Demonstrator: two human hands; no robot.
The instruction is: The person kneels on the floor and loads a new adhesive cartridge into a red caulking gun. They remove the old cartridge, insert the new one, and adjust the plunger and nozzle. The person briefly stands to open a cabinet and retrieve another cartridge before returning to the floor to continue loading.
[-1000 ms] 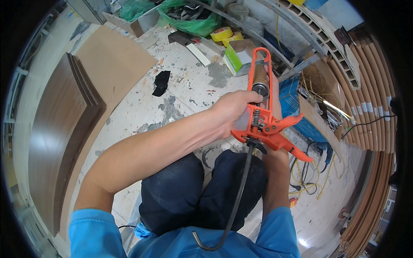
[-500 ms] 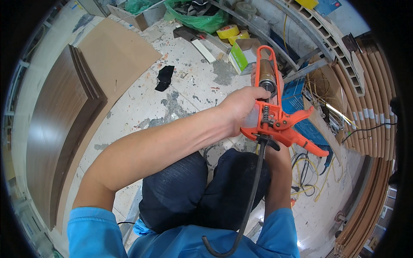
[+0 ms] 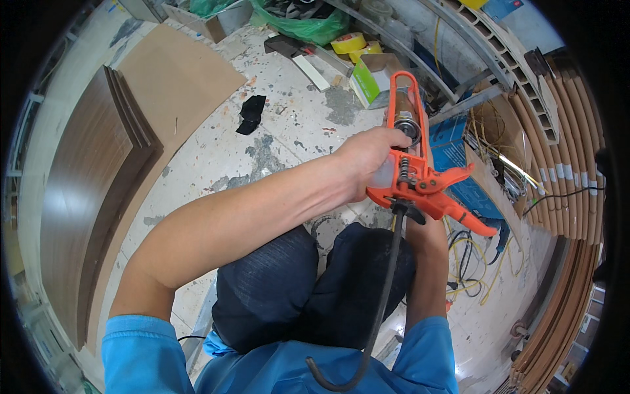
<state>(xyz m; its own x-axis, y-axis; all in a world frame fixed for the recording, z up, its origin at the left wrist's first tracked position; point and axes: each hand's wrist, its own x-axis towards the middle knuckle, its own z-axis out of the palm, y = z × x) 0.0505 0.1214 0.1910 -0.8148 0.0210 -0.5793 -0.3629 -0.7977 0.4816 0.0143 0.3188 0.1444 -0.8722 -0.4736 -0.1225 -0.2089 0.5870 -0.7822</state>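
Note:
An orange caulking gun [image 3: 415, 187] is held up in front of my knees, its frame pointing away from me and its handle and trigger out to the right. A brown cartridge [image 3: 405, 104] with a metallic end lies inside the frame. My left hand [image 3: 371, 154] is closed on the gun's left side, the thumb laid across at the cartridge's rear end. From below, my right hand [image 3: 425, 118] is closed around the frame, mostly hidden behind the gun. The bent black plunger rod [image 3: 387, 289] runs back toward my lap.
Brown wood-look panels [image 3: 85, 197] lie on a cardboard sheet [image 3: 184, 85] at left. On the stained floor are a black scrap [image 3: 251, 115], a white strip [image 3: 310, 72], yellow tape rolls [image 3: 348, 43] and a green-white box [image 3: 374, 80]. Cables [image 3: 469, 262] and a blue box [image 3: 453, 157] are at right.
The caulking gun has shifted very slightly left and tilted a little, with both hands still on it. Less of the cartridge's brown body shows. Nothing else has visibly moved.

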